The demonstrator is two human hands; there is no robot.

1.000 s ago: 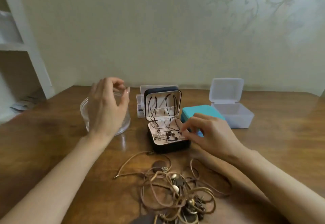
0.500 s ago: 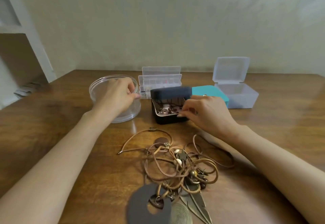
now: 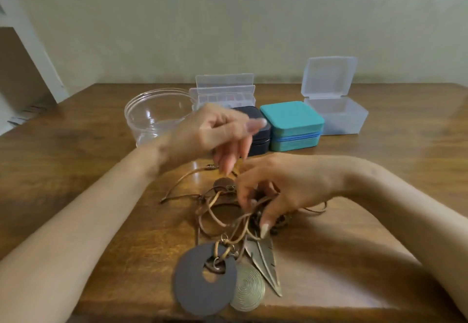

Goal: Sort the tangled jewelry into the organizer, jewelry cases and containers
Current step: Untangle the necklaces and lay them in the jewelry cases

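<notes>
The right hand is curled down into the tangle of leather-cord necklaces. Its fingertips and thumb pinch several tan cords at the right side of the heap. The left hand hovers just above and beyond it, blurred. Its fingers hang loosely downward, the forefinger points toward the right, and nothing shows in its grasp.

The tangle lies on the wooden table directly beneath both hands, with loose cord ends trailing out to the left under the left wrist. Nearer the person than the right hand, the pendants spread out from the knot. There is a grey disc pendant with an off-centre hole, a brass spiral pendant touching its right edge, and brass feather pendants just below the right thumb.

Beyond the left hand and partly hidden by it sits a black jewelry case, closed. A teal jewelry case, also closed, stands just beside it on the right. Farther right, beyond the right wrist, a frosted plastic box stands with its hinged lid upright. To the left of the left hand is a round clear container, open at the top. Behind it and the black case stands a clear compartment organizer with its lid raised; what is in its cells is too small to tell.
</notes>
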